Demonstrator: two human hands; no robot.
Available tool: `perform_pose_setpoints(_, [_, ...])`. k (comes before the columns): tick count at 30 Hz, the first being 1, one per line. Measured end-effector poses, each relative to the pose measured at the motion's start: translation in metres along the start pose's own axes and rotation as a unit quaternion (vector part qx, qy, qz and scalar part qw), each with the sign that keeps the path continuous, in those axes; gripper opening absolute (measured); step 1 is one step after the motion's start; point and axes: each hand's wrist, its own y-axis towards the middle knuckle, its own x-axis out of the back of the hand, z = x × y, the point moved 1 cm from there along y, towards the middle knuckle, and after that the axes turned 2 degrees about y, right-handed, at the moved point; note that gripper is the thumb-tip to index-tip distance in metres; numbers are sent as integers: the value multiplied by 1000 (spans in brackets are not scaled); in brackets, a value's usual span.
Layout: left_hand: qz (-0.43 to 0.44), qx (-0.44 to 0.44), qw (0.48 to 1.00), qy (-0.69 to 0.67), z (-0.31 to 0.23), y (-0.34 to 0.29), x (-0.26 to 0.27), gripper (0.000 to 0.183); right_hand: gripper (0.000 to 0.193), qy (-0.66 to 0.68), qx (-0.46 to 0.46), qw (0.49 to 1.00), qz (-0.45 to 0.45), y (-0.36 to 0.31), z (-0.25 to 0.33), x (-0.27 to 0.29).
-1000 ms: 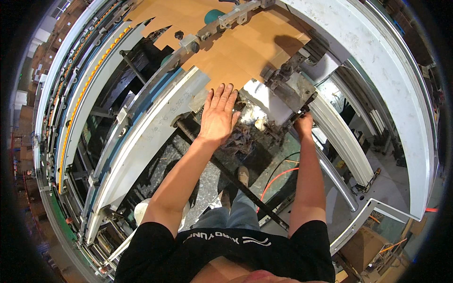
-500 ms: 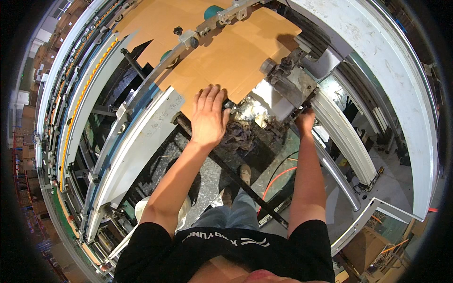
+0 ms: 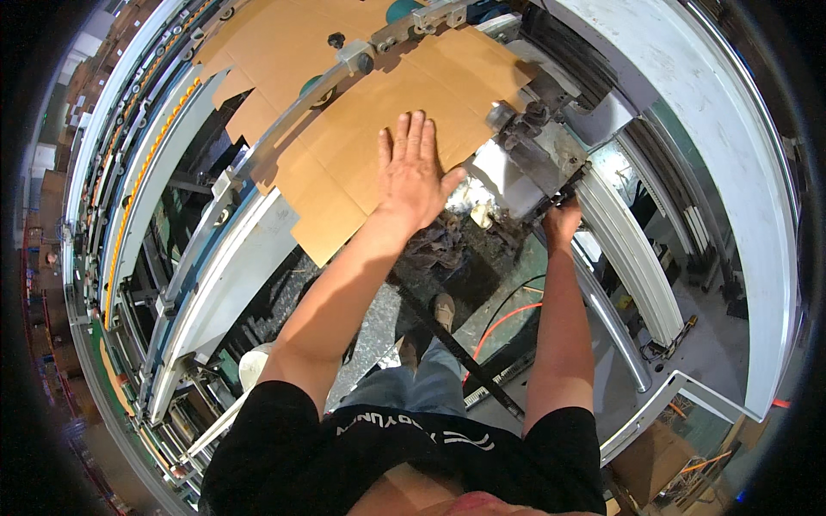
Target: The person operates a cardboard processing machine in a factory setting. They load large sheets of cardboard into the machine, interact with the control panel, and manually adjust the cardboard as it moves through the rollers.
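Note:
A flat brown cardboard sheet (image 3: 344,163) with crease lines and notched edges lies across the conveyor machine. On its near right part rests my left hand (image 3: 415,176), open, palm down, fingers straight and thumb out to the side. One cardboard corner juts past the white rail toward me. My right hand (image 3: 564,222) is at the near right edge of a dirty metal machine block (image 3: 529,176). Its fingers go behind that block, so whether they grip anything is hidden. A metal bar (image 3: 331,82) with dark rollers crosses above the cardboard.
Below the block hang dark rags (image 3: 439,245). A dark bar (image 3: 443,331) runs diagonally before my legs, and an orange hose (image 3: 495,327) lies on the floor. White curved frames (image 3: 637,258) stand at right; a yellow-edged conveyor rail (image 3: 142,193) runs at left.
The cardboard has shifted left and toward me, its near corner now sticking out farther. My left hand has moved up and right across it, fingers straighter. My right hand has hardly moved.

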Motion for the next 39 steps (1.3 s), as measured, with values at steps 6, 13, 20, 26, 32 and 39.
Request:
perform_pose_setpoints(6, [7, -37, 999, -17, -24, -25, 4, 83, 33, -57, 55, 997, -23, 4, -11, 2])
perform_pose_setpoints(13, [-25, -199, 938, -283, -3, -73, 13, 44, 31, 24, 73, 996, -44, 0, -11, -3])
perform_pose_setpoints(20, [-137, -44, 955, -259, 1, 0, 19, 42, 31, -1, 72, 997, -17, 1, 0, 3])
perform_pose_setpoints(26, [-140, -44, 973, -178, 15, -6, 2, 42, 27, -25, 74, 996, -35, -1, -3, 5])
perform_pose_setpoints(32, [-163, -108, 978, -68, 32, -44, 6, 27, 20, -57, 96, 993, -45, -2, -11, 4])
perform_pose_setpoints(39, [-126, -97, 952, -263, 34, -96, 18, 32, 24, -84, 85, 993, -18, -4, -5, 4])
